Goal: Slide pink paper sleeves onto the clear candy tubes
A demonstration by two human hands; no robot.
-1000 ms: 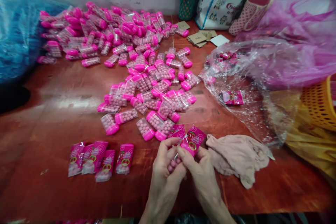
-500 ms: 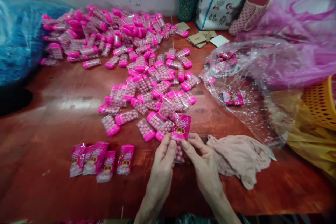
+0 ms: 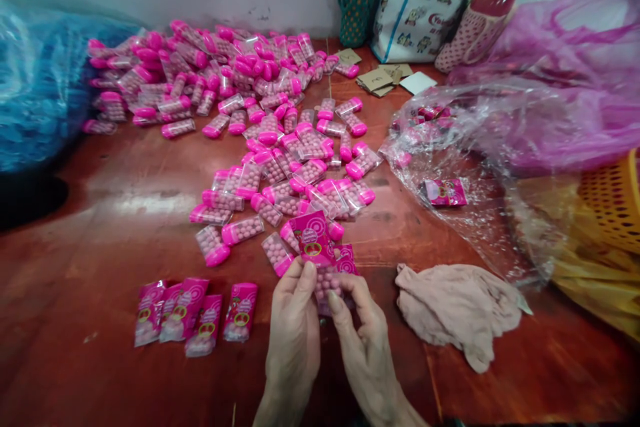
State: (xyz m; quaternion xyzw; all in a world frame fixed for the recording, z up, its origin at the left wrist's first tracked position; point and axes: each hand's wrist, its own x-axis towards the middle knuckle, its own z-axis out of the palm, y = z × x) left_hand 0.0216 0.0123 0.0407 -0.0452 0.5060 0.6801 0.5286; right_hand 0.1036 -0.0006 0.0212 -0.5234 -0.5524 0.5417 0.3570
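In front of me my left hand [image 3: 295, 320] pinches the lower edge of a printed pink wrapper sleeve [image 3: 313, 238]. Just below the sleeve is a clear plastic candy container [image 3: 327, 285] full of small pink balls, with my right hand [image 3: 363, 323] closed round it, thumb in front. The sleeve seems to cover its top end. Behind the right fingers shows a second printed pink sleeve [image 3: 346, 258], partly hidden; I cannot tell whether it is held. To the left lie several sleeved containers [image 3: 190, 310]. Ahead spreads a pile of unsleeved pink-capped containers [image 3: 280, 167].
A beige cloth [image 3: 457, 307] lies right of my hands. Behind it, a clear plastic bag [image 3: 480, 147] holds more printed sleeves. A yellow basket [image 3: 613, 200] stands far right, a blue bag [image 3: 40, 87] far left. Cardboard pieces [image 3: 377, 79] lie near the printed tote bag [image 3: 420, 7].
My hands have shifted slightly left and the sleeve now tilts left. A second printed sleeve has come into view behind my right fingers. The view has shifted slightly.
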